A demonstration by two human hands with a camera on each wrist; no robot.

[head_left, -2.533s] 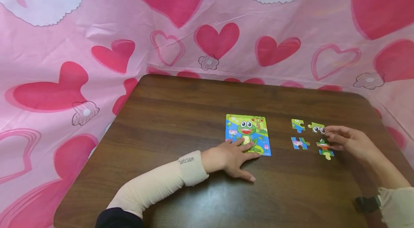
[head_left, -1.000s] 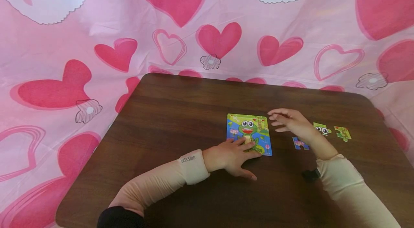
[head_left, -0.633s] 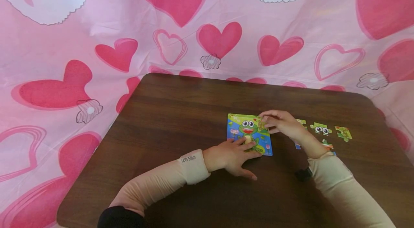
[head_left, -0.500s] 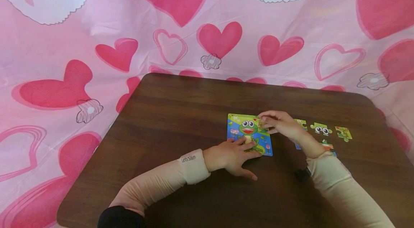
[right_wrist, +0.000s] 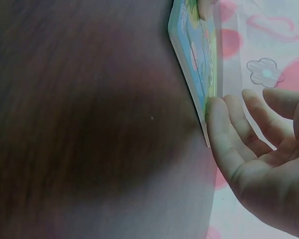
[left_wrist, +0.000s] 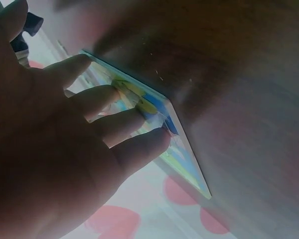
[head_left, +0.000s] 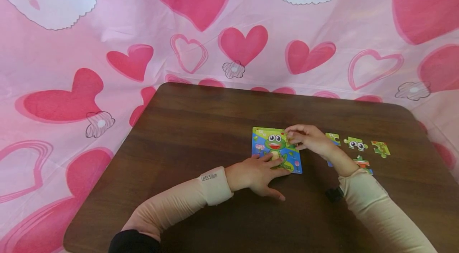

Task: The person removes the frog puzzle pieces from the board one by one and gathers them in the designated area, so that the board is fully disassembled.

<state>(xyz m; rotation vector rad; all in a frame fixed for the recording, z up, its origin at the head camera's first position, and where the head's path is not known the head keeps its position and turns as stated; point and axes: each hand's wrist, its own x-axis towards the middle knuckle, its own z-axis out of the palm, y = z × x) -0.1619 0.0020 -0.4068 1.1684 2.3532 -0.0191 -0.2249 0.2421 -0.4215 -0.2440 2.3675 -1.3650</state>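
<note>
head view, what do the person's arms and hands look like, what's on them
The left hand and right hand look ungloved. Cream sleeves cover both forearms; the left cuff bears dark lettering, apparently "Let's Slim". Black cloth shows near the left elbow, and a small black object, unclear, at the right wrist.

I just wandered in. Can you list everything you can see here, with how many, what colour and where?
Table: one, dark brown, under everything.
Backdrop: pink with red hearts, behind and beside the table.
Frog board: one, green and blue, flat on the table.
Loose puzzle pieces: five visible, multicoloured, right of the board; some partly hidden.
Wrist device: one, black, at the right wrist.
Sleeves: cream on both forearms, black near the left elbow.
Left hand: one, spread on the board.
Right hand: one, at the board's far right corner.
</note>
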